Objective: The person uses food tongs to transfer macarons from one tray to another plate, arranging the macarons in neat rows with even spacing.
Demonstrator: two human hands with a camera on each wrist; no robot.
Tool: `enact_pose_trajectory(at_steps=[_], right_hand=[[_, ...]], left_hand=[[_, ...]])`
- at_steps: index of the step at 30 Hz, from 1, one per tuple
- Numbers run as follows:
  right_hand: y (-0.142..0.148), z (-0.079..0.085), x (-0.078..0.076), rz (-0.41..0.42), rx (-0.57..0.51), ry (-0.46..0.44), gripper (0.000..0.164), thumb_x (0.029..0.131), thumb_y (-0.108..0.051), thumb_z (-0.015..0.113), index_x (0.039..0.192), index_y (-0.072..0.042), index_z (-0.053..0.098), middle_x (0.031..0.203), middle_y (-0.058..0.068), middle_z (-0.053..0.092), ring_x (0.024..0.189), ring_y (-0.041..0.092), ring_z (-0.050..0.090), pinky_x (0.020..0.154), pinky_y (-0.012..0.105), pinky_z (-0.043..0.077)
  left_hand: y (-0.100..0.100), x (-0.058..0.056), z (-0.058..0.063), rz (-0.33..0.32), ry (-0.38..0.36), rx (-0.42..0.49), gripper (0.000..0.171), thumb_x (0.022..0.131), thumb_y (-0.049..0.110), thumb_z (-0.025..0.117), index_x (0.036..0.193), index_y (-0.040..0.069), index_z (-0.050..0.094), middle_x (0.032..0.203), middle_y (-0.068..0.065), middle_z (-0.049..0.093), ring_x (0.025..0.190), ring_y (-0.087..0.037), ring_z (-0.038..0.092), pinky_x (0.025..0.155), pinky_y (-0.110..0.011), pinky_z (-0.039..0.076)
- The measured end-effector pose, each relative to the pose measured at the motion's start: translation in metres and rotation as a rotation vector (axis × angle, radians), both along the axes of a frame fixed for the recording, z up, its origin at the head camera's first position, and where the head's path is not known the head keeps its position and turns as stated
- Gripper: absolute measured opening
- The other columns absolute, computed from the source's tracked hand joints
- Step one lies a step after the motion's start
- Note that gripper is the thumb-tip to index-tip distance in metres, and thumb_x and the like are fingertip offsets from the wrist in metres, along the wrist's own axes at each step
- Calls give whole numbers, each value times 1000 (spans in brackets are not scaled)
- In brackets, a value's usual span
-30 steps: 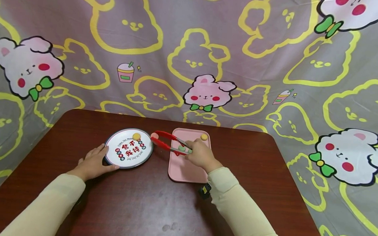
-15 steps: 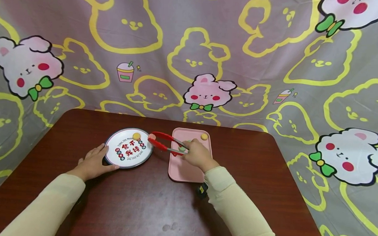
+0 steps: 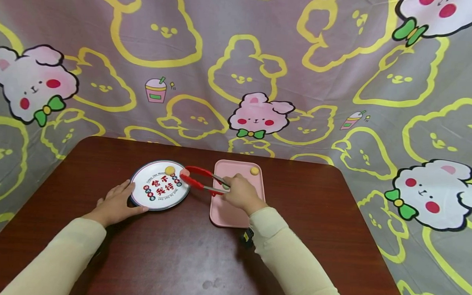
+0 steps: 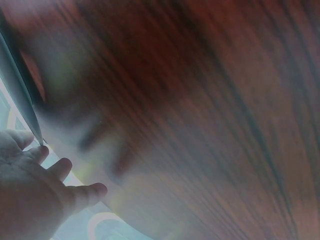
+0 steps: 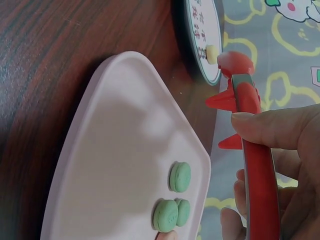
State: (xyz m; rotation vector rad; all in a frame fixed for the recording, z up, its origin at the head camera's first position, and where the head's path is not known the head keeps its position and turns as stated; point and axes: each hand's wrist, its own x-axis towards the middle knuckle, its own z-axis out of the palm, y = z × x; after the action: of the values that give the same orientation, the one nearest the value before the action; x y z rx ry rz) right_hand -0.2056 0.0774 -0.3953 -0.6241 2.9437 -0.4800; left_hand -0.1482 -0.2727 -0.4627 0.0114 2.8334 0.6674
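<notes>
My right hand (image 3: 240,192) grips red-and-metal tongs (image 3: 193,182) by their handles. Between the tong tips is a pink macaron (image 3: 185,172), over the right edge of a white round plate (image 3: 141,179) with red lettering and a dark rim. A yellow macaron (image 3: 170,171) lies on the plate, just left of the pink one. At the plate's left side, my left hand (image 3: 114,205) touches the rim with spread fingers. Beneath the right hand is a pink tray (image 3: 233,214). Several green macarons (image 5: 180,176) show on it in the right wrist view.
Another yellow macaron (image 3: 254,170) sits at the tray's far right corner. The tray and plate stand side by side on a dark wooden table (image 3: 170,253). A patterned curtain (image 3: 207,77) hangs behind the table's back edge.
The right hand has moved left with the tongs, bringing the pink macaron from beside the plate to over its right edge. The left hand has stayed at the rim.
</notes>
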Motion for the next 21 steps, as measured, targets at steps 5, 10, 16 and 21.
enact_pose_trajectory(at_steps=[5, 10, 16, 21], right_hand=[[-5, -1, 1, 19, 39, 15, 32, 75, -21, 78, 103, -12, 69, 78, 1, 55, 82, 20, 55, 65, 39, 45], [-7, 0, 1, 7, 51, 14, 31, 75, -23, 79, 101, -13, 69, 77, -1, 56, 86, 20, 56, 69, 41, 45], [-9, 1, 1, 0, 71, 5, 27, 76, -23, 79, 98, -12, 68, 83, 2, 58, 91, 21, 56, 69, 42, 46], [-11, 3, 0, 1, 79, -14, 32, 76, -24, 78, 104, -12, 68, 86, 2, 59, 94, 20, 56, 66, 39, 47]], left_hand=[[1, 0, 2, 1, -7, -3, 115, 77, 67, 66, 147, -12, 20, 150, -37, 12, 131, -60, 12, 93, -81, 14], [1, 0, 2, 3, -12, -1, 116, 76, 67, 66, 147, -12, 20, 150, -37, 12, 131, -60, 11, 94, -81, 14], [1, -1, 3, 4, -13, 7, 118, 75, 70, 64, 147, -12, 19, 150, -37, 11, 132, -60, 10, 94, -81, 12], [1, -1, 3, 3, -15, 10, 119, 75, 71, 64, 147, -12, 19, 150, -37, 11, 132, -60, 10, 94, -81, 12]])
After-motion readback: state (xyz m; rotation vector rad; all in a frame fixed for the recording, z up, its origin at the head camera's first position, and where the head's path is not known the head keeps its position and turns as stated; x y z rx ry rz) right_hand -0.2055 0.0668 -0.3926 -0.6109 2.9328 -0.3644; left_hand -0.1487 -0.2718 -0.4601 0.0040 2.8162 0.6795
